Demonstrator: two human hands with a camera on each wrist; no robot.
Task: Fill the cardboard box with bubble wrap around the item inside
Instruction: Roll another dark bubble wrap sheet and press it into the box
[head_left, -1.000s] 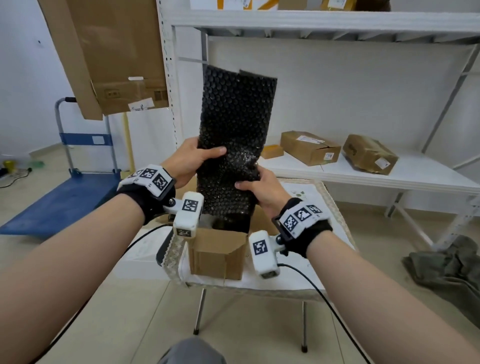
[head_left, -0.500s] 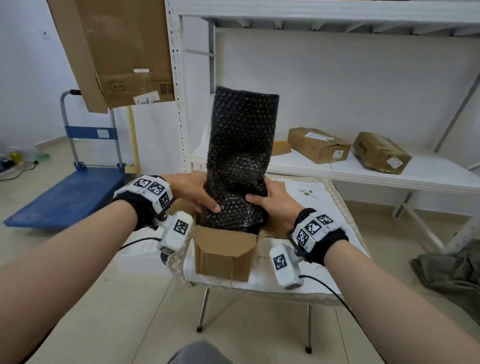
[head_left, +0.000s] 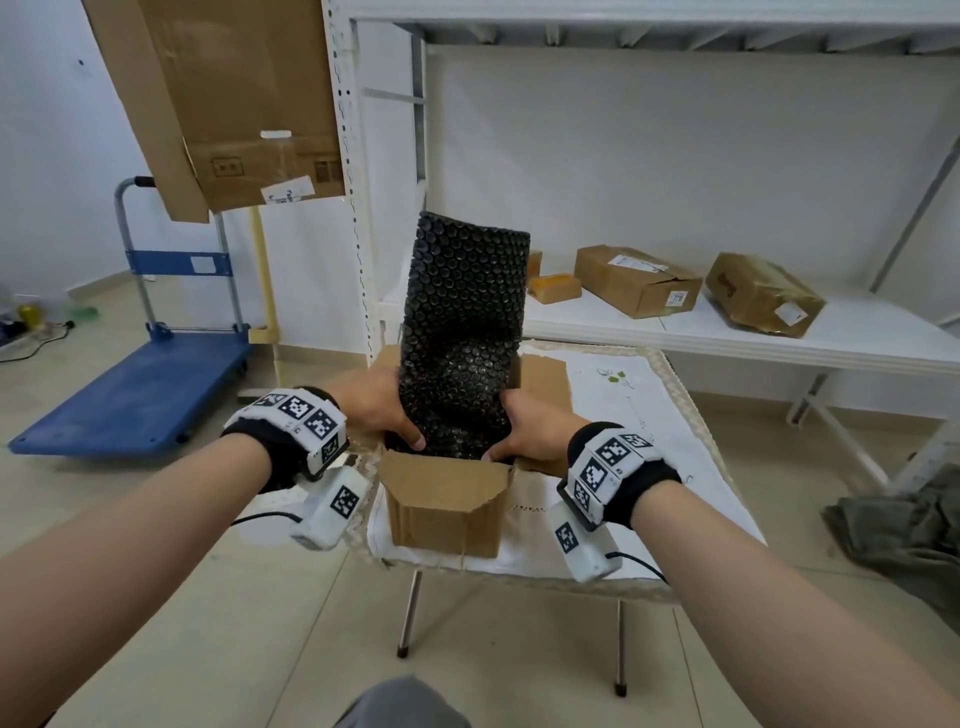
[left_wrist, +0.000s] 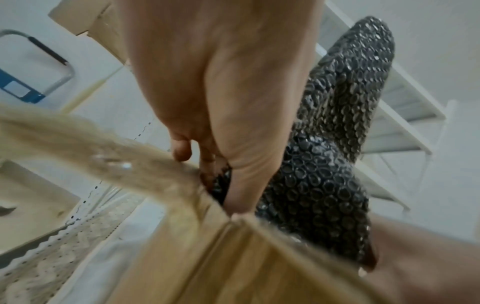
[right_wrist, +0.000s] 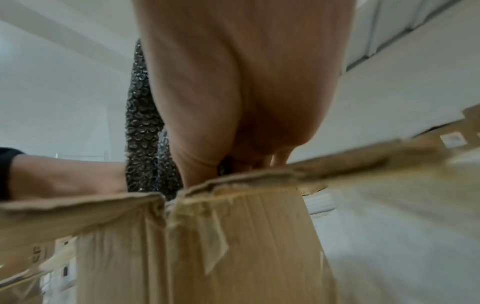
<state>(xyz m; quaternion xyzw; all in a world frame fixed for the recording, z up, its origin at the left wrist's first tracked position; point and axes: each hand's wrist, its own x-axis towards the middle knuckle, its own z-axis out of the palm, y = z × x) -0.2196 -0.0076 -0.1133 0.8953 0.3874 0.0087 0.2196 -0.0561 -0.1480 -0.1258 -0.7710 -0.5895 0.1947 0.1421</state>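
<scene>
A tall sheet of black bubble wrap (head_left: 465, 332) stands upright with its lower end inside the open cardboard box (head_left: 447, 512) on the small table. My left hand (head_left: 382, 410) grips the wrap's left side at the box mouth, thumb across its front. On the other side my right hand (head_left: 524, 431) grips its lower right edge, fingers reaching into the box. In the left wrist view the bubble wrap (left_wrist: 335, 156) runs down past my left hand (left_wrist: 228, 127) behind the box flap (left_wrist: 233, 257). The right wrist view shows my right hand (right_wrist: 233, 102) above the box corner (right_wrist: 197, 236). The item inside is hidden.
The box sits on a white cloth over a small metal-legged table (head_left: 649, 415). Behind it a white shelf (head_left: 727, 332) carries several cardboard parcels (head_left: 636, 280). A blue platform trolley (head_left: 150, 384) stands at the left, flattened cardboard (head_left: 223, 98) hangs above, and a grey cloth (head_left: 904, 530) lies on the floor at right.
Both hands have moved down with the bubble wrap, from above the box to its mouth. The wrap's lower end has gone deeper into the box.
</scene>
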